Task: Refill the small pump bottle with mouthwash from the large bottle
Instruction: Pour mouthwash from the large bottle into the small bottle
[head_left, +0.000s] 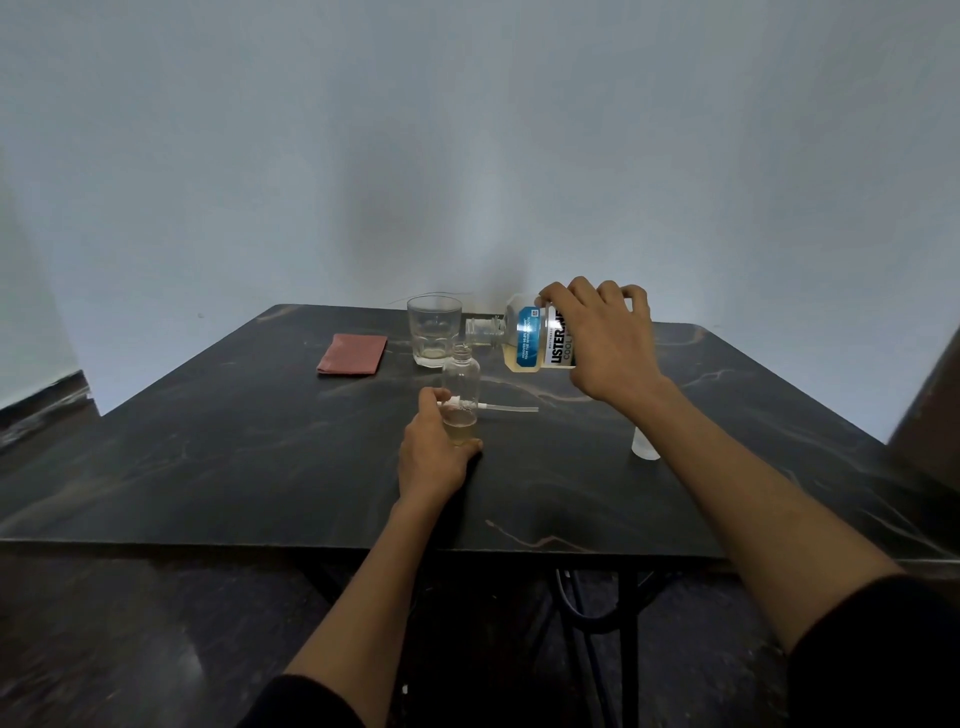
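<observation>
At frame centre, a small bottle (461, 387) of clear plastic, round-shouldered with a narrow open neck, upright on the table (208, 467), a shallow layer of pale yellowish liquid at its bottom. Left hand (434, 452) wrapped around its lower half, thumb on the near right side, fingers curled behind. Just behind that hand, lying flat on the table, a white pump head with a long thin translucent tube (498, 408) pointing toward the right of the frame. Right of centre and higher, right hand (605, 338) clamped from above on a large bottle (530, 338), held off the table and tipped on its side, clear squarish body with a blue, white and black label, uncapped neck pointing left and poised just above and behind the small bottle's mouth; whether liquid is running, cannot tell. Directly behind the small bottle, close beside the large bottle's neck, a heavy clear drinking glass (435, 330), faceted low down, a little pale liquid in its base. Upper left of centre, a flat folded reddish cloth (353, 353), well apart from the rest. At right, partly hidden by the right forearm, a small frosted white cap (644, 447) standing on the table. Tabletop dark, smooth, stone-patterned with thin tan veins, on a black metal frame; plain pale wall behind.
</observation>
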